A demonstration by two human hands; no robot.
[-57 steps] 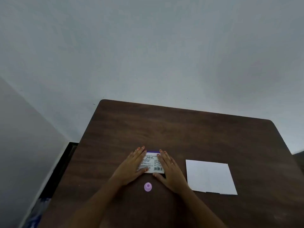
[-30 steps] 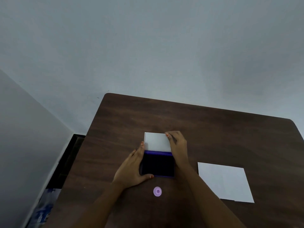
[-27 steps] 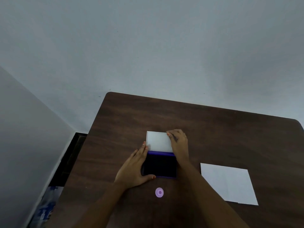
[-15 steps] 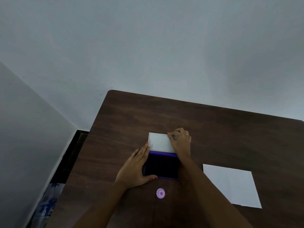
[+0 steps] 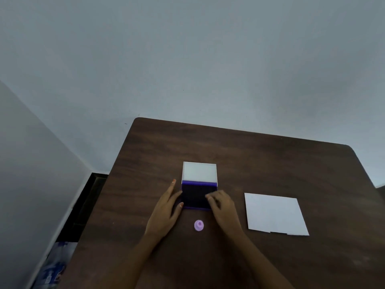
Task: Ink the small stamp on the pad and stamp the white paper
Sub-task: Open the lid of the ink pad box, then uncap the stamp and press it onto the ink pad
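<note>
The ink pad [image 5: 195, 196] lay open mid-table [image 5: 260, 159]. The left hand [image 5: 166, 211] braced its side, fingers together; the right hand [image 5: 224, 207] curled loosely, empty, above the stamp [image 5: 199, 225].

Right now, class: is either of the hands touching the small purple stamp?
Apart. The head view shows bare table all round the small stamp; the left hand and right hand rest up by the open ink pad.
</note>
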